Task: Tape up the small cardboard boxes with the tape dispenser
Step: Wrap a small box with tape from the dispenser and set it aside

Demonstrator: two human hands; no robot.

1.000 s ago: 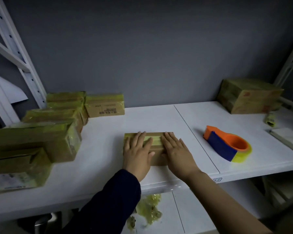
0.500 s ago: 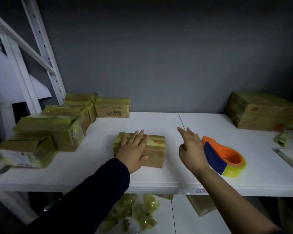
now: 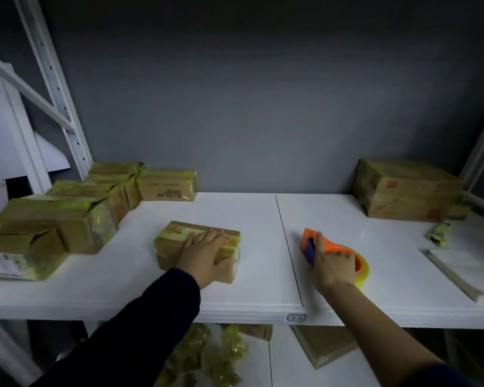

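Observation:
A small cardboard box wrapped in yellowish tape lies in the middle of the white shelf. My left hand rests flat on its top right part, thumb over the front edge. To the right, across the shelf seam, sits the orange and blue tape dispenser with a yellow tape roll. My right hand lies over the dispenser, fingers curled on its orange body.
Several taped boxes are stacked at the left along the white rack upright. A bigger taped box stands at the back right. A tape scrap and a flat white pad lie at the far right. Crumpled tape lies on the lower shelf.
My right hand left the box and moved right onto the tape dispenser. My left hand stays on the box, which has shifted and turned slightly.

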